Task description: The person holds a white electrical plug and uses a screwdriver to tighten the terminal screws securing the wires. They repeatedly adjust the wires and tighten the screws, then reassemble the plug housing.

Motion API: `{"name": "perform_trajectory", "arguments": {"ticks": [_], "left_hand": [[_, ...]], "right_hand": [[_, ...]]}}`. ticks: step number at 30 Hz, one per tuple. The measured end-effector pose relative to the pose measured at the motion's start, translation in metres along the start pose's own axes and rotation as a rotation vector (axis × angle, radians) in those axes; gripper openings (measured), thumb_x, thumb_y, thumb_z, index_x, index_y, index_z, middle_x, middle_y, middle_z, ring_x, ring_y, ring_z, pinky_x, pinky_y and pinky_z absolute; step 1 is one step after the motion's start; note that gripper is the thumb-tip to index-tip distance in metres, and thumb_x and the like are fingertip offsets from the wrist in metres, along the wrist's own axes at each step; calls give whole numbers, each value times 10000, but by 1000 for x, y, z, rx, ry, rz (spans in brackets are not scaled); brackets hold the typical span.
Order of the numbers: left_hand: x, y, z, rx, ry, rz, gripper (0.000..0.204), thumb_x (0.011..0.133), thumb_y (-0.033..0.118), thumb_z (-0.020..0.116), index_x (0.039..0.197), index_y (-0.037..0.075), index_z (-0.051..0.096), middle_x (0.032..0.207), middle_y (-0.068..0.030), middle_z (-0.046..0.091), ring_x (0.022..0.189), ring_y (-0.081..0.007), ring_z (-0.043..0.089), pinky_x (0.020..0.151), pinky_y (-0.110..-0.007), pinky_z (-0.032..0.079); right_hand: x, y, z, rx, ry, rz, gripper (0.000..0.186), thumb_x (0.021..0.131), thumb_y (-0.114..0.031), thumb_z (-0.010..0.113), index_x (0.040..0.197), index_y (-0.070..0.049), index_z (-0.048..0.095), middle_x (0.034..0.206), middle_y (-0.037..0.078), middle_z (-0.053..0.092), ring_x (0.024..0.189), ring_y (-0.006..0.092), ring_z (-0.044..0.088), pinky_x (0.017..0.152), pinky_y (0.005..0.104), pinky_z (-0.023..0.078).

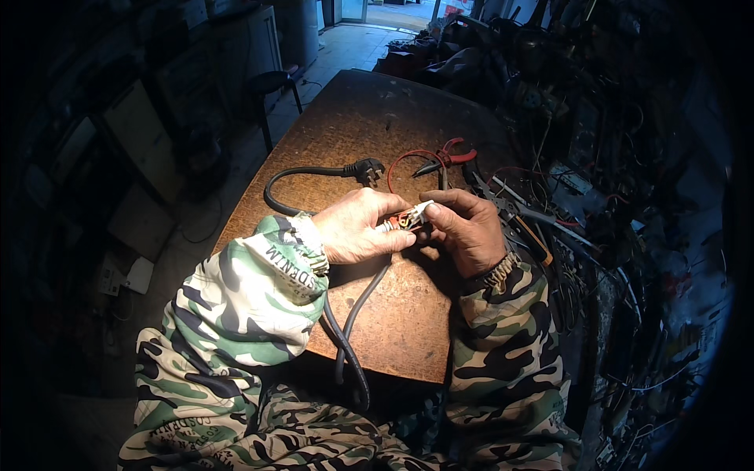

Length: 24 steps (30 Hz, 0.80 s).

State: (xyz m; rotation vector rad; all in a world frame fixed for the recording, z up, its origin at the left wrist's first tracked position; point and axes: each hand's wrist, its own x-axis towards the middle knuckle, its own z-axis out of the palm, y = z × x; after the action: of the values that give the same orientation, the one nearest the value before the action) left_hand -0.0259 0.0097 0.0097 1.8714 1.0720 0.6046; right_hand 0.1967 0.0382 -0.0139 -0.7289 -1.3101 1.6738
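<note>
Both of my hands meet over the middle of a wooden table (393,330). My left hand (357,228) is closed on the end of a black power cable (367,294), where thin coloured wires show between thumb and fingers. Between the fingertips of my right hand (467,228) is a small white piece (422,210) at those wires; its exact kind is too small to make out. The cable hangs over the table's near edge in a loop, and a black plug (366,169) with metal prongs lies beyond my left hand.
Red-handled pliers (454,153) and a thin red wire (397,162) lie beyond my hands. More tools, among them one with an orange handle (538,246), crowd the table's right side. Heaped cables and parts fill the far right. A black stool (271,84) stands at the far left.
</note>
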Motion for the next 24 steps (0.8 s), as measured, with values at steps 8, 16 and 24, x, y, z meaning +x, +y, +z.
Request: {"name": "perform_trajectory", "arguments": {"ticks": [8, 16, 24], "left_hand": [[1, -5, 3, -249, -37, -45, 391, 926, 199, 725, 1222, -32, 618, 1078, -59, 686, 1000, -112, 615, 914, -279, 495], [-4, -1, 2, -377, -32, -51, 429, 923, 220, 735, 1241, -40, 609, 1074, -57, 686, 988, -102, 615, 879, -255, 500], [2, -5, 6, -381, -26, -50, 425, 909, 202, 751, 1239, -28, 614, 1047, -48, 678, 954, -90, 611, 846, -247, 507]], "right_hand": [[-1, 0, 1, 70, -1, 36, 282, 892, -71, 736, 1108, 87, 645, 939, 175, 706, 773, 193, 710, 664, 280, 610], [0, -1, 5, 48, -12, 68, 264, 893, -72, 733, 1093, 78, 650, 938, 161, 705, 759, 179, 699, 658, 269, 601], [-2, -5, 2, 72, 34, 125, 233, 907, -104, 720, 1063, 61, 667, 901, 132, 702, 718, 152, 685, 627, 241, 575]]}}
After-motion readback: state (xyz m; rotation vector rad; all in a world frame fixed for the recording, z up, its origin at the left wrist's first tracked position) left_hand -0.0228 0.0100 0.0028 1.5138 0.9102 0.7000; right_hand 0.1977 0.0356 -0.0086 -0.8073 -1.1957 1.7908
